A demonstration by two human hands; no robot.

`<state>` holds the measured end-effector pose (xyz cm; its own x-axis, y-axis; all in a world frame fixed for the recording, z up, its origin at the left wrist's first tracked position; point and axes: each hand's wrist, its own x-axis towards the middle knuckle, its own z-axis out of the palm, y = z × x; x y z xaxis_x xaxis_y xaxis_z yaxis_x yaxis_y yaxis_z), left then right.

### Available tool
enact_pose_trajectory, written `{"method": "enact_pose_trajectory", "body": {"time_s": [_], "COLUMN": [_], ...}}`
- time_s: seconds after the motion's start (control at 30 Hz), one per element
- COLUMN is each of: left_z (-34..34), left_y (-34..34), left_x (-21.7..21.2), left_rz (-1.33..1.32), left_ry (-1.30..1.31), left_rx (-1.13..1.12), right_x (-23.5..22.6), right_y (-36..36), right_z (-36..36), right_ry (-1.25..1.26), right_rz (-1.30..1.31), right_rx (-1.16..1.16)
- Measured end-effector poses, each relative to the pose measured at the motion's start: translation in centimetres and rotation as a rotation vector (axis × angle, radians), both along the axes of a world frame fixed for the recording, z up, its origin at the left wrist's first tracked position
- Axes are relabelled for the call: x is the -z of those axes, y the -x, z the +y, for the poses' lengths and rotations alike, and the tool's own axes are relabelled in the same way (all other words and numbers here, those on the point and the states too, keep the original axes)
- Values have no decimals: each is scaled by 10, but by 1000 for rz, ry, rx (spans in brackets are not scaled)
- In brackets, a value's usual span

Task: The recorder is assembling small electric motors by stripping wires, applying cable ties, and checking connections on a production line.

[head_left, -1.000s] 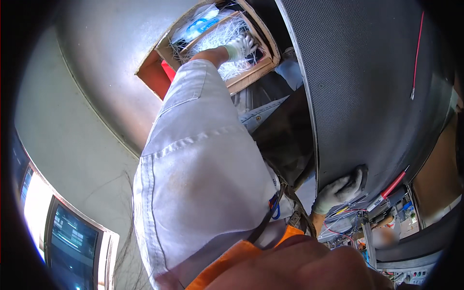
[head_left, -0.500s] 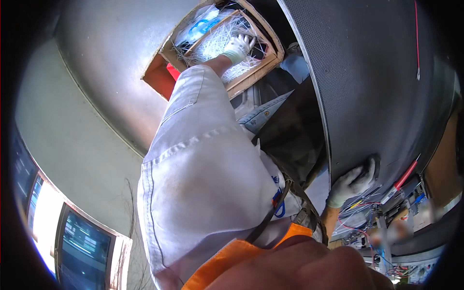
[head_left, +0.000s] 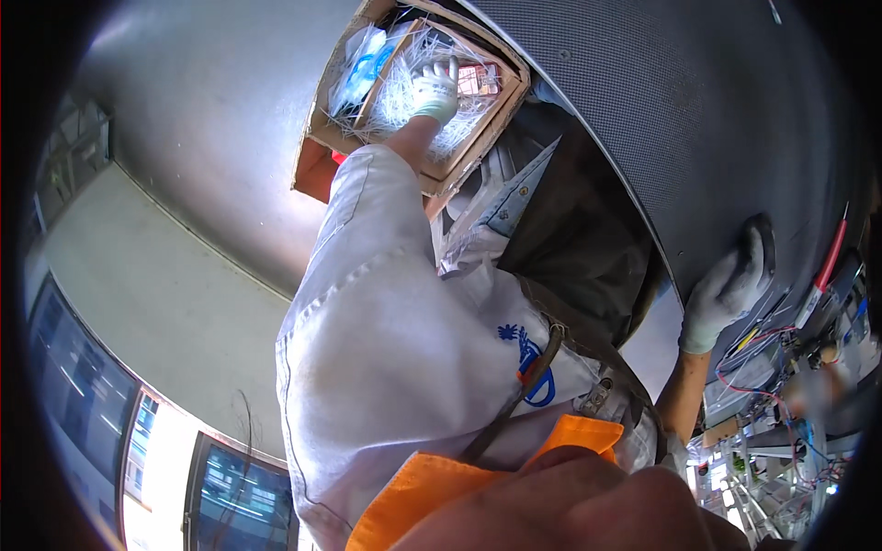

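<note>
My left hand (head_left: 435,95), in a white glove, reaches into a wooden box (head_left: 315,174) at the top of the view. Its fingers are spread, one pointing up, over a tangle of thin white strips (head_left: 390,103) resembling cable ties. Just right of the fingers lies a small reddish item with a pale printed face (head_left: 478,81), partly covered by strips. Beyond a wooden divider in the box are clear and blue plastic bags (head_left: 363,72). My right hand (head_left: 732,286), gloved in white with dark fingers, rests stretched out on a dark textured surface (head_left: 634,119), apparently holding nothing.
A red-handled pointed tool (head_left: 831,255) lies right of my right hand, near tangled wires (head_left: 767,390) and small clutter. A grey curved surface (head_left: 211,119) spans the left. Below the box is an open gap with dark cloth (head_left: 583,239).
My left hand has shifted left within the box, and the reddish item now shows beside it. The view has turned; my right hand appears higher and farther right, still on the dark surface.
</note>
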<state>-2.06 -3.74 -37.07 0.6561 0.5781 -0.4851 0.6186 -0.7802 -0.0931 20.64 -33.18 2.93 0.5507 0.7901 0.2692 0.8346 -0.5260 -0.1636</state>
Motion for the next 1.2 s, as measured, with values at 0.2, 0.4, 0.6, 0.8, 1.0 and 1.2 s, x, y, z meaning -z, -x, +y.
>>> {"method": "enact_pose_trajectory", "body": {"time_s": [0.2,0.4,0.6,0.8,1.0,1.2], "left_z": [-13,-66,-28,1,14,-52], "left_y": [15,-35,3,5,102,206], "left_x": [18,36,27,-45,-82,-46], "left_rz": [123,-67,2,-399,-1041,-1257], "left_ry": [126,199,20,106,231,-318], "left_rx": [-142,-363,-404,-63,-1205,-1549], "right_x": [-2,-6,5,5,31,48], "right_y": [5,-6,4,-13,-29,-37], "right_z": [7,-6,13,3,19,26], "right_ry": [5,72,-37,-33,-76,-77], "right_rz": [-17,-81,-46,-101,-102,-134], "right_rx": [2,37,-13,-1,-42,-84]}}
